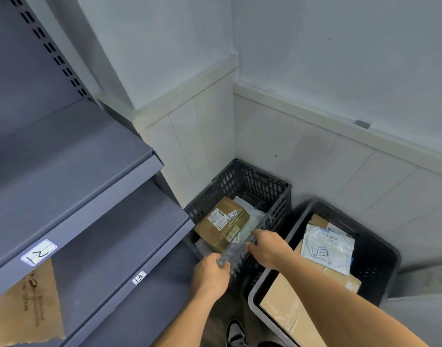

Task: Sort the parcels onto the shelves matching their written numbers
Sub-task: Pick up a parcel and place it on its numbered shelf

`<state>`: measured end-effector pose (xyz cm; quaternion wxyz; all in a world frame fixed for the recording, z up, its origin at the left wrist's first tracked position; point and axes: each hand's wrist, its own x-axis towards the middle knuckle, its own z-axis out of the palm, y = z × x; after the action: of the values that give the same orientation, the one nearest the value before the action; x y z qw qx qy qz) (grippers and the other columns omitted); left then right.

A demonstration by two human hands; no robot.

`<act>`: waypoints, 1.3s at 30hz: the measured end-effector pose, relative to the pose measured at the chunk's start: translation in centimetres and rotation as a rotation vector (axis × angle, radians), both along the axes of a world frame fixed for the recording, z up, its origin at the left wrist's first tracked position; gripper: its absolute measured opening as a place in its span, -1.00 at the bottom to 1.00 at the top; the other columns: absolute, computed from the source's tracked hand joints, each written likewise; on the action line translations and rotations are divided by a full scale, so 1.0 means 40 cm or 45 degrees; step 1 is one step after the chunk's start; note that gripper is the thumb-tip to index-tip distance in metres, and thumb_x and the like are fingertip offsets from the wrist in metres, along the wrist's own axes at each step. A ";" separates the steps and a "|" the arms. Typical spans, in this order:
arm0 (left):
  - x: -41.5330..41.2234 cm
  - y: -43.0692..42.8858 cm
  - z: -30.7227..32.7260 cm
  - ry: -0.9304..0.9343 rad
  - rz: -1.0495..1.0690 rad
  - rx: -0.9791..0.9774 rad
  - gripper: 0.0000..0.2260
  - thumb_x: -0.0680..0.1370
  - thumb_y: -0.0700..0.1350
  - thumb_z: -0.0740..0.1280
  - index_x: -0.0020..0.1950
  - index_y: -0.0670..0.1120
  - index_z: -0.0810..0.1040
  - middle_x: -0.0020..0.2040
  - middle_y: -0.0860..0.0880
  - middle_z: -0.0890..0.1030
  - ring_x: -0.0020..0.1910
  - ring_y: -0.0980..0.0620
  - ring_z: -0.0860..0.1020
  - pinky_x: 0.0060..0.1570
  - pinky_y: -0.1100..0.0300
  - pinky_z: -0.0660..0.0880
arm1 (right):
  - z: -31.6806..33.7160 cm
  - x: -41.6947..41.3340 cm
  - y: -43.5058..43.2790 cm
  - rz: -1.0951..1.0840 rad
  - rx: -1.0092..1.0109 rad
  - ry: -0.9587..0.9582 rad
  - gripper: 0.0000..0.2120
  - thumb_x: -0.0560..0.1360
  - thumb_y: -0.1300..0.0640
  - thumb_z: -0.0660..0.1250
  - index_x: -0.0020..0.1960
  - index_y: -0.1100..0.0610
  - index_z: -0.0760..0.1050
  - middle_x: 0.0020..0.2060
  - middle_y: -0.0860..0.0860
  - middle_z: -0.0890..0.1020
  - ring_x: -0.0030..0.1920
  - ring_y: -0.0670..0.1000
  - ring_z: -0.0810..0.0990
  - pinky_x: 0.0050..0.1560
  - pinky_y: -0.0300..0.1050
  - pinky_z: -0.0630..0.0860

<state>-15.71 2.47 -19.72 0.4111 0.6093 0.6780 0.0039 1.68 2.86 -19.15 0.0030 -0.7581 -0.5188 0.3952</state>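
Barely begun: 1 brown bag point(27, 304) lies on the shelves point(90, 196), and 2 crates hold parcels. In the black crate point(265, 196), my left hand point(211, 271) and right hand point(265, 246) curl their fingers round a blurred grey parcel point(225, 257) beside the brown box point(222, 225). The second crate point(380, 259) is untouched.

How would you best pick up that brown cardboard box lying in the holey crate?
Probably from above, hands on its two long sides. The brown box lies label-up on top of pale parcels, and the walls of the crate close it in all round, so only its top is free to reach.
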 end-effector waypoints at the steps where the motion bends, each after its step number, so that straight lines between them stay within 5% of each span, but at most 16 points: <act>1: 0.007 0.010 -0.008 0.001 0.000 -0.015 -0.75 0.65 0.01 0.26 0.26 -0.05 0.57 0.22 -0.01 0.61 0.07 0.02 0.56 -0.06 0.22 0.46 | -0.010 0.004 0.013 -0.001 -0.007 -0.001 -0.46 0.66 -0.11 0.16 0.53 0.15 0.27 0.42 0.16 0.45 0.41 0.17 0.42 0.34 0.02 0.41; 8: 0.065 0.081 -0.088 0.008 0.092 -0.112 -0.64 0.64 0.04 0.26 0.41 -0.02 0.47 0.37 -0.03 0.53 0.32 -0.04 0.52 0.20 0.13 0.48 | -0.106 0.071 0.117 0.026 -0.080 0.041 -0.50 0.67 -0.09 0.17 0.50 0.18 0.31 0.41 0.16 0.44 0.42 0.17 0.40 0.36 0.00 0.38; 14: 0.130 0.175 -0.192 0.011 0.270 -0.189 -0.66 0.64 -0.01 0.28 0.40 -0.07 0.49 0.35 -0.08 0.55 0.30 -0.07 0.52 0.19 0.14 0.45 | -0.240 0.142 0.256 0.069 -0.124 0.072 -0.66 0.64 -0.01 0.20 0.32 0.16 0.45 0.26 0.17 0.57 0.31 0.20 0.51 0.25 0.02 0.48; 17: 0.153 0.224 -0.275 0.030 0.332 -0.228 -0.69 0.64 -0.03 0.28 0.35 -0.10 0.51 0.30 -0.11 0.58 0.26 -0.09 0.54 0.17 0.14 0.45 | -0.316 0.167 0.336 0.078 -0.121 0.092 -0.58 0.66 -0.01 0.20 0.41 0.21 0.39 0.30 0.19 0.54 0.32 0.20 0.49 0.28 0.04 0.45; 22: 0.164 0.290 -0.442 0.057 0.533 -0.318 -0.56 0.63 0.03 0.27 0.48 -0.08 0.40 0.42 -0.08 0.49 0.37 -0.11 0.46 0.34 0.06 0.40 | -0.472 0.192 0.436 0.165 -0.122 0.087 -0.65 0.65 0.02 0.21 0.34 0.20 0.44 0.13 0.17 0.62 0.15 0.16 0.57 0.11 -0.04 0.50; 25: 0.168 0.329 -0.542 0.051 0.673 -0.368 -0.58 0.63 0.03 0.28 0.47 -0.05 0.42 0.40 -0.08 0.51 0.36 -0.13 0.47 0.32 0.05 0.41 | -0.565 0.203 0.495 0.226 -0.152 0.010 -0.70 0.64 0.06 0.20 0.28 0.21 0.49 0.15 0.18 0.62 0.16 0.18 0.58 0.08 -0.07 0.50; 28: 0.167 0.372 -0.625 0.057 0.799 -0.393 -0.68 0.63 0.04 0.27 0.34 -0.04 0.51 0.22 -0.07 0.61 0.15 -0.12 0.56 0.15 0.05 0.50 | -0.643 0.209 0.554 0.189 -0.190 -0.007 -0.70 0.63 0.06 0.21 0.24 0.22 0.51 0.16 0.20 0.61 0.17 0.21 0.57 0.10 -0.02 0.52; 31: 0.159 0.409 -0.701 0.058 0.933 -0.444 -0.64 0.64 0.06 0.25 0.37 -0.10 0.45 0.26 -0.12 0.56 0.12 -0.14 0.53 0.04 0.10 0.44 | -0.715 0.209 0.606 0.139 -0.231 0.017 -0.57 0.65 -0.01 0.20 0.39 0.26 0.40 0.32 0.24 0.51 0.32 0.24 0.48 0.22 0.00 0.45; 35: 0.134 0.424 -0.811 0.037 1.116 -0.515 -0.51 0.63 0.10 0.25 0.45 -0.16 0.35 0.31 -0.20 0.51 0.24 -0.22 0.52 0.12 0.02 0.47 | -0.796 0.201 0.658 0.076 -0.326 0.057 -0.46 0.67 -0.07 0.16 0.53 0.24 0.23 0.47 0.21 0.38 0.44 0.21 0.37 0.32 -0.03 0.36; 39: 0.114 0.403 -0.907 -0.104 1.216 -0.568 -0.62 0.60 0.11 0.24 0.34 -0.05 0.49 0.27 -0.25 0.56 0.23 -0.29 0.55 0.23 -0.17 0.53 | -0.854 0.189 0.658 0.113 -0.366 0.084 -0.59 0.70 0.01 0.10 0.43 0.23 0.35 0.36 0.20 0.48 0.35 0.19 0.46 0.20 -0.11 0.39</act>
<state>-11.16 18.60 -56.02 0.5092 0.1295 0.8480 0.0701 9.25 29.19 -53.31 -0.1062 -0.7135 -0.4896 0.4898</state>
